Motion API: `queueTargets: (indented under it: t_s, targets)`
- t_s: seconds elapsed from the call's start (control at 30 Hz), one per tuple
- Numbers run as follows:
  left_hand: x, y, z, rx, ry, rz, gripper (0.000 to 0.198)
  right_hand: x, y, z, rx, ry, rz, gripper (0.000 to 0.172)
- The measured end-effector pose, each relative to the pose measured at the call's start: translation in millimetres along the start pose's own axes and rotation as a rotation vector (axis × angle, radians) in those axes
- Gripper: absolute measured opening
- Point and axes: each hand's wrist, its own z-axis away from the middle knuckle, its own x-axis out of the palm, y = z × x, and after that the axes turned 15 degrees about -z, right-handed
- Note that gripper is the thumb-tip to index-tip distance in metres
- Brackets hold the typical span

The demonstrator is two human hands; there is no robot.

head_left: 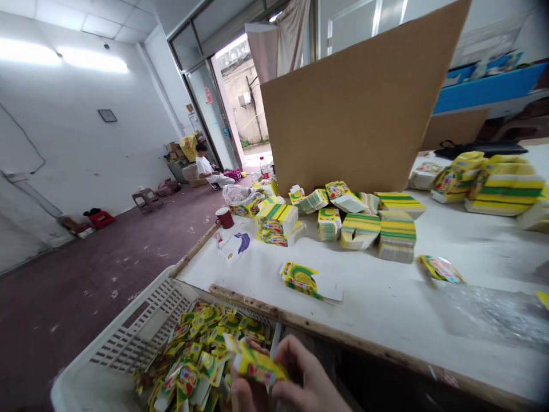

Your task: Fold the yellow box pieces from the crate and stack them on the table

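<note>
Low at the front edge of the table, a small yellow and green printed carton [259, 366] is held between my two hands. My right hand [306, 375] pinches its right end with thumb and fingers. Only part of my left hand [243, 396] shows, with its fingers closed around the carton's left side. The carton's underside is hidden by the fingers. Just behind and left of the hands, a white plastic basket [124, 337] holds a heap of similar yellow cartons [189, 372]. A flattened carton [300, 280] lies alone on the white table [373, 309].
Stacks of flat cartons [360, 229] stand along the table, before a large cardboard sheet [351, 109]. A red mug [224, 218] sits at the left edge. Clear plastic wrap [493, 309] lies on the right. Far off, a person [208, 169] sits low near the doorway.
</note>
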Motion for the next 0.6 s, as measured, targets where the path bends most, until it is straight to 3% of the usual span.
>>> queueTargets:
  t_s: [0.1, 0.2, 0.3, 0.37, 0.43, 0.53, 0.6]
  targets:
    - [5.3, -11.7, 6.0, -0.086, 0.067, -0.029, 0.061, -11.8, -8.6, 1.7, -0.049, 0.026, 0.081, 0.027]
    - [-0.7, -7.3, 1.6, -0.125, 0.116, -0.061, 0.055, -26.0, -18.5, 2.3, -0.055, 0.034, 0.238, 0.018]
    - [-15.7, 8.7, -9.1, 0.086, 0.103, -0.094, 0.064, -39.3, -32.6, 1.2, -0.183, 0.069, 0.547, 0.015]
    - [-24.5, 16.3, -14.3, 0.29, 0.043, -0.186, 0.086, -42.3, -40.4, 0.4, -0.273, 0.004, 0.816, 0.023]
    - [-27.6, 15.8, -15.1, 0.357, -0.08, -0.358, 0.099, -39.0, -42.1, 0.2, -0.33, -0.16, 1.022, 0.024]
    - [-24.2, 3.8, -10.6, 0.142, -0.305, -0.64, 0.066, -30.8, -33.6, 2.6, -0.433, -0.397, 1.104, 0.021]
    - [-22.4, -4.1, -7.0, 0.051, -0.383, -0.741, 0.05, -29.9, -26.2, 6.6, -0.501, -0.332, 1.025, 0.014]
